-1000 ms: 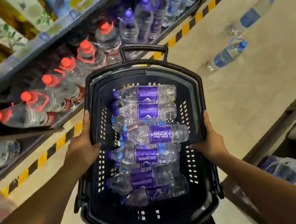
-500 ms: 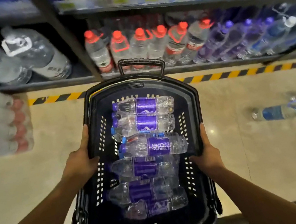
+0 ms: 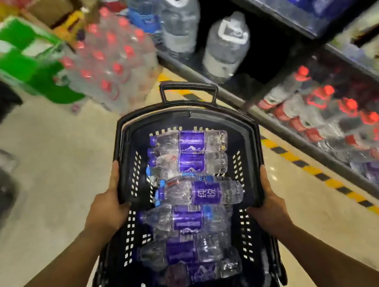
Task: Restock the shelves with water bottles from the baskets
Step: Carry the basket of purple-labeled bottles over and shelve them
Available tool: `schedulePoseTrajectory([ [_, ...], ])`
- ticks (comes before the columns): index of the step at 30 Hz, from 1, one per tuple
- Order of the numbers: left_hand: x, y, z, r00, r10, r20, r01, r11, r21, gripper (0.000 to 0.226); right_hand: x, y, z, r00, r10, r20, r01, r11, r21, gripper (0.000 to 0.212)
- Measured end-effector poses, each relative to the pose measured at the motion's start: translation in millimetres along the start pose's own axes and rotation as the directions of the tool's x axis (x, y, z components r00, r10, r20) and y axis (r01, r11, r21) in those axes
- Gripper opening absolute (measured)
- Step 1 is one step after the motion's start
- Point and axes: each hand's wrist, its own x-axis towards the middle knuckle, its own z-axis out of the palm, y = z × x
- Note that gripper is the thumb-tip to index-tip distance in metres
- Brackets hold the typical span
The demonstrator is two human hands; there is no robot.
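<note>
I carry a black plastic basket [image 3: 251, 158] in front of me, off the floor. Several small water bottles with purple labels [image 3: 199, 194] lie on their sides inside it, stacked in a row. My left hand [image 3: 109, 205] grips the basket's left rim, thumb inside. On the opposite rim my right hand [image 3: 271, 207] keeps the same kind of hold. The shelf [image 3: 307, 139] runs along the right, with red-capped bottles [image 3: 349, 108] and purple-labelled ones lower down.
Two big water jugs [image 3: 225, 46] stand in the shelf's lower bay ahead. Shrink-wrapped packs of red-capped bottles [image 3: 111, 61] and a green box [image 3: 23, 58] sit on the floor at the aisle's end. Yellow-black tape [image 3: 325, 176] marks the floor by the shelf. A dark object stands at left.
My view has swung left: the shelf, facing me half a second ago, now runs along the right. Both hands keep their grip on the basket. The loose bottles on the floor have left view.
</note>
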Motion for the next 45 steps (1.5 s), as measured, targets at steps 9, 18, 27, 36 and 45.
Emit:
schedulePoseTrajectory([
  [9, -16.4, -108.8, -47.2, 0.937, -0.311, -0.163, 0.273, 0.937, -0.217, 0.105, 62.0, -124.8, 69.1, 0.927, -0.293, 0.234, 0.339, 0.921, -0.192, 0.107],
  [18, -33.3, -140.4, -74.3, 0.807, -0.556, -0.202, 0.443, 0.794, -0.415, 0.110, 115.6, -244.2, 104.0, 0.814, -0.345, 0.467, 0.513, 0.805, -0.299, 0.105],
  [27, -15.5, -215.2, -67.5, 0.735, -0.662, -0.146, 0.466, 0.650, -0.601, 0.109, 128.1, -346.5, 179.1, 0.689, -0.445, 0.571, 0.681, 0.667, -0.302, 0.078],
  [36, 15.4, -308.2, -103.6, 0.704, -0.704, -0.088, 0.475, 0.560, -0.679, 0.114, 121.5, -428.2, 265.1, 0.695, -0.373, 0.614, 0.678, 0.624, -0.388, 0.091],
  [45, 80.9, -334.0, -132.4, 0.614, -0.773, -0.158, 0.473, 0.521, -0.710, 0.107, 199.4, -474.9, 344.6, 0.658, -0.429, 0.619, 0.719, 0.604, -0.345, 0.108],
])
